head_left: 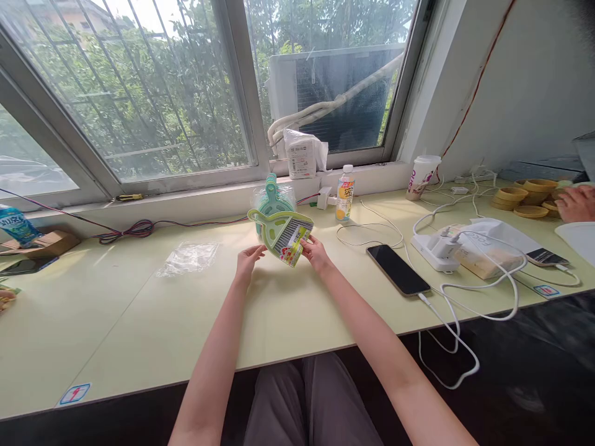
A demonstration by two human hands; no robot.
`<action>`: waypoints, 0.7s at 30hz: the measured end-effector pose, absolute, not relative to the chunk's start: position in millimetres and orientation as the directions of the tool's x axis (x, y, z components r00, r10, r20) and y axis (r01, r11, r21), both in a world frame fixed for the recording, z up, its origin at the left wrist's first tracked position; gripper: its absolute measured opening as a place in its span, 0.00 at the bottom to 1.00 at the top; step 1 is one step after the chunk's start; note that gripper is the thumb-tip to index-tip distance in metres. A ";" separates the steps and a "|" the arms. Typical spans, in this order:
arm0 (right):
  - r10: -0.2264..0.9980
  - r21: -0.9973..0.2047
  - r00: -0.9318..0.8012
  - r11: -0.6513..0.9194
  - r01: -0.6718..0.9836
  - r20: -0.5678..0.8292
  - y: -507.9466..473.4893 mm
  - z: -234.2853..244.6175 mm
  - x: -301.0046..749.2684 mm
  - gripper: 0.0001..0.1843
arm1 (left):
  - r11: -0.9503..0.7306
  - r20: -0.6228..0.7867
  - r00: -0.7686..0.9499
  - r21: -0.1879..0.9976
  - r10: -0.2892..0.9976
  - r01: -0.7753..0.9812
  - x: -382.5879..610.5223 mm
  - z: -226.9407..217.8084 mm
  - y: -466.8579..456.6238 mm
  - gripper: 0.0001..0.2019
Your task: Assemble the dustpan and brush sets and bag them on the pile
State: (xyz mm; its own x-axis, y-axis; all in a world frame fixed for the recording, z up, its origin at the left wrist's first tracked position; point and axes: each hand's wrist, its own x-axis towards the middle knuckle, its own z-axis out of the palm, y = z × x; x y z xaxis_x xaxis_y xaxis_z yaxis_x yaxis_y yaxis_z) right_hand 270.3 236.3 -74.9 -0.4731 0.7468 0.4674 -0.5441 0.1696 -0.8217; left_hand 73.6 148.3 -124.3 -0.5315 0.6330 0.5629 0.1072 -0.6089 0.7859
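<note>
Green dustpan set point(276, 230) sits in the person's hands, raised above the bench point(139, 328) near its middle, handle to the left. Right hand point(316, 253) has fingers pinching its right edge, by the printed card point(292, 243); left hand point(251, 260) has fingers bunched at the lower left edge, cannot tell if gripping or just touching. Pan carries a brush, grey bristles point(284, 233) showing, card over part of them. Just behind, a stack of teal dustpans point(275, 201) by the window ledge, partly in clear plastic. Left of the hands, crumpled clear bag point(189, 257) flat on the bench, nothing visible inside. Far left, open cardboard box point(58, 241) with a blue packet point(17, 224) at it; in it or behind, unclear. To the right of the stack, capped bottle point(344, 195), label covers most, fill level unreadable. Farther right, lidded cup point(422, 178), brownish lower down, drink or print unclear. On the ledge, white package point(302, 160) in clear wrap, contents hidden. Far right, round yellow-brown containers point(530, 197), some stacked, insides too small to read; another person's hand point(576, 203) is beside them.
</note>
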 end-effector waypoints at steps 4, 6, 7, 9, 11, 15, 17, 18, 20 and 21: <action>0.749 -0.827 -0.476 0.168 -0.536 0.461 238.0 -75.4 269.9 0.15 | -0.617 0.568 -0.526 0.780 0.634 0.099 70.3 -127.0 153.4 0.20; 0.749 -0.825 -0.475 0.165 -0.541 0.461 238.7 -75.7 269.4 0.15 | -0.625 0.564 -0.521 0.777 0.641 0.072 69.6 -127.3 154.5 0.20; 0.749 -0.824 -0.475 0.164 -0.543 0.462 238.9 -75.9 269.1 0.15 | -0.627 0.562 -0.517 0.776 0.645 0.061 69.7 -127.1 154.5 0.21; 0.748 -0.823 -0.475 0.163 -0.545 0.463 238.9 -76.0 268.9 0.15 | -0.623 0.559 -0.515 0.780 0.649 0.062 70.9 -126.1 153.3 0.20; 0.747 -0.822 -0.477 0.161 -0.546 0.463 238.6 -75.9 269.0 0.15 | -0.616 0.562 -0.521 0.783 0.642 0.086 73.1 -124.7 151.2 0.18; 0.743 -0.818 -0.478 0.161 -0.552 0.468 237.3 -75.4 269.7 0.14 | -0.610 0.570 -0.527 0.784 0.631 0.116 76.7 -122.4 147.0 0.14; 0.744 -0.818 -0.477 0.161 -0.552 0.468 236.8 -75.3 269.9 0.14 | -0.614 0.573 -0.524 0.781 0.630 0.115 77.5 -122.0 145.5 0.14; 0.743 -0.818 -0.478 0.161 -0.552 0.468 236.6 -75.2 269.9 0.14 | -0.617 0.576 -0.520 0.779 0.631 0.115 77.8 -121.8 145.0 0.14; 0.742 -0.817 -0.479 0.160 -0.554 0.470 236.6 -75.2 269.8 0.15 | -0.620 0.582 -0.510 0.776 0.633 0.115 78.7 -121.6 144.1 0.14; 0.740 -0.816 -0.480 0.159 -0.555 0.471 236.7 -75.2 269.8 0.15 | -0.622 0.586 -0.504 0.774 0.635 0.117 79.2 -121.5 143.8 0.14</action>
State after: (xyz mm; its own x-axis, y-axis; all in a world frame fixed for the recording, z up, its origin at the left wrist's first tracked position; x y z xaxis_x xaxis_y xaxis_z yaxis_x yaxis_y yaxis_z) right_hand 269.8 236.7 -75.2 -0.4804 0.7398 0.4711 -0.5552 0.1593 -0.8163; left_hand 79.2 143.8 -121.5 -0.5038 0.6347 0.5860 0.1168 -0.6221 0.7742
